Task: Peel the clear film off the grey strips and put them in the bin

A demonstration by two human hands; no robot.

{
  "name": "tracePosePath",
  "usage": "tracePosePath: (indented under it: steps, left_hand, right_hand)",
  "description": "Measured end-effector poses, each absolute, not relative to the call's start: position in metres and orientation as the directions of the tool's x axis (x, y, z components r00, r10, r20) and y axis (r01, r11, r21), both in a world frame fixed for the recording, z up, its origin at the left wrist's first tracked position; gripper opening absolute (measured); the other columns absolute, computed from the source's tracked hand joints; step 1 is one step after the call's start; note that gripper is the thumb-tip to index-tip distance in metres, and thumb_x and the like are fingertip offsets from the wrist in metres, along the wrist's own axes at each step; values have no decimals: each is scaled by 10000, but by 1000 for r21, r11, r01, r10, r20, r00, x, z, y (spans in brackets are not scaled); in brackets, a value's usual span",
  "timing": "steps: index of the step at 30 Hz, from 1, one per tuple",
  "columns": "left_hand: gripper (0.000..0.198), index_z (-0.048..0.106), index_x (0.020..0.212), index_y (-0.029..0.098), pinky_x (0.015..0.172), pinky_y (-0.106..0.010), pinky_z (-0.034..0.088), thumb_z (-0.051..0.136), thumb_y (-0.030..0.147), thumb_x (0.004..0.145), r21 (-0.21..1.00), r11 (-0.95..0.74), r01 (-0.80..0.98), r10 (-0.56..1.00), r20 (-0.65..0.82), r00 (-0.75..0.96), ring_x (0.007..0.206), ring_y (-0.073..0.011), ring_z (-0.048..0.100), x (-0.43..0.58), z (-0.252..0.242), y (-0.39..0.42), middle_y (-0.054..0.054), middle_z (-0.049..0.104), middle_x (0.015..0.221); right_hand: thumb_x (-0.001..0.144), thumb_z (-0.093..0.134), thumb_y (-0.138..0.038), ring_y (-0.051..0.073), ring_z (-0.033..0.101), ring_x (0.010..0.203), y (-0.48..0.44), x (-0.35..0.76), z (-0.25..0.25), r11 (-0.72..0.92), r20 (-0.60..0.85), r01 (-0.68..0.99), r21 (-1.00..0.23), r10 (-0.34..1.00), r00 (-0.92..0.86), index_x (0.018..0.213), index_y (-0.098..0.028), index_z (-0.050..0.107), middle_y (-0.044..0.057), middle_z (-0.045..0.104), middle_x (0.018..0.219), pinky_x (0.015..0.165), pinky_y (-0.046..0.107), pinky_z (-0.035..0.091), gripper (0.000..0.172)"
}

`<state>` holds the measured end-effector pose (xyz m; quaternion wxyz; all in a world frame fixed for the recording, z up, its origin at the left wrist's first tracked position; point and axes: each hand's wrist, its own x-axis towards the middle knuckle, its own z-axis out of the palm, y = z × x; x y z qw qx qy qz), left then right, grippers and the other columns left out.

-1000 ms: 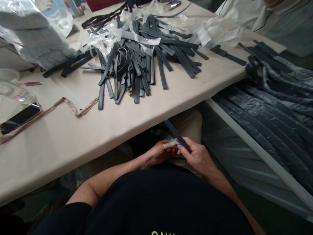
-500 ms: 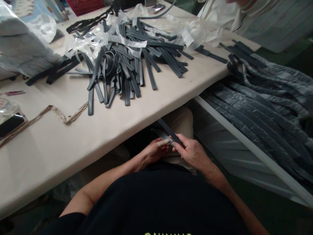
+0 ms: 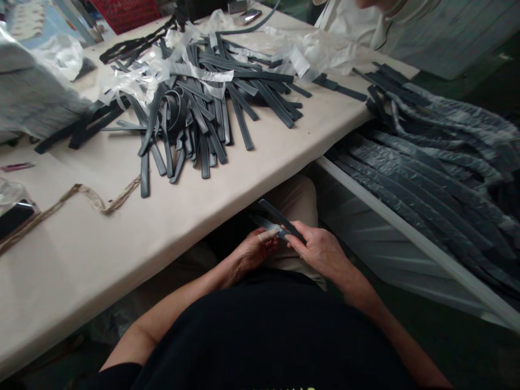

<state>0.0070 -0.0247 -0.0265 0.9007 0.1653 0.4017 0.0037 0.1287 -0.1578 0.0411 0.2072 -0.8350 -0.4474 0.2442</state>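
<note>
Both hands were together below the table edge, over the lap. Right hand (image 3: 320, 252) pinched a dark strip (image 3: 279, 216) between thumb and fingers, with the strip angled up and to the left toward the table. Left hand (image 3: 252, 252) closed on the same strip's lower part, and one of its fingers was wrapped in pale tape (image 3: 267, 235). A paler, shiny piece (image 3: 260, 222) lay just under the strip. Could not tell if it was a separate piece.

Beige table (image 3: 122, 238) was directly in front. A loose pile of strips (image 3: 199, 119) of the same dark kind sat on its middle, fanned out, some overlapping. Clear film scraps (image 3: 134, 76) lay across the pile's far side. A frayed tan cord (image 3: 93, 197) lay nearer on the left, and a phone (image 3: 14, 216) was at the left edge.

To the right of the table, long plastic-wrapped bundles (image 3: 426, 157) lay side by side beyond a white bar (image 3: 406, 238). Another person's white garment (image 3: 365, 27) showed at the far right corner. A red basket (image 3: 125, 8) was at the far edge.
</note>
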Motion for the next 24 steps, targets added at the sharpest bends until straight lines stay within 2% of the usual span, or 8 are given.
tracePosePath:
  steps: [4,7,11,15,22,24]
  left_hand:
    - [104,654,814,117,536,-152,510,752,91,790,325,942,83,199,-741,641,537,-64,593,4,-32,-12,19,625,637]
    - [142,646,812,119,550,-157,510,775,86,764,319,944,89,187,-736,651,549,-68,596,7,-31,-14,16,628,644]
    - [187,646,805,107,537,-165,503,812,94,721,315,939,141,135,-711,690,540,-75,586,13,-22,-27,0,634,658]
    - [194,644,778,107,535,-152,488,827,125,714,337,927,161,135,-703,698,543,-69,582,13,-17,-31,-4,639,665]
    - [206,658,814,96,571,-167,487,833,152,721,349,921,174,123,-683,720,579,-81,600,11,-18,-32,-27,657,697]
    - [216,659,831,87,564,-162,479,835,148,720,341,923,177,111,-679,726,599,-92,617,12,-17,-33,-45,665,705]
  right_hand:
    - [919,527,-332,149,671,577,-192,143,52,-531,-249,545,-648,825,508,1119,-256,656,-21,725,723,543,225,458,250]
    - [922,497,-324,159,687,622,-205,143,57,-554,-242,542,-632,805,541,1079,-247,666,-1,736,763,533,225,460,243]
    - [911,502,-322,163,649,545,-185,129,50,-547,-204,559,-624,804,558,1043,-203,678,33,730,722,498,233,436,250]
    - [925,498,-292,136,630,513,-163,126,39,-493,-216,473,-730,823,525,1082,-199,657,19,725,730,513,218,444,242]
    - [947,456,-274,96,578,438,-153,126,31,-416,-223,368,-831,857,464,1106,-182,616,-11,687,722,509,211,449,243]
    - [955,431,-276,96,553,415,-151,124,29,-417,-223,362,-834,854,470,1103,-182,613,-30,650,649,499,215,437,253]
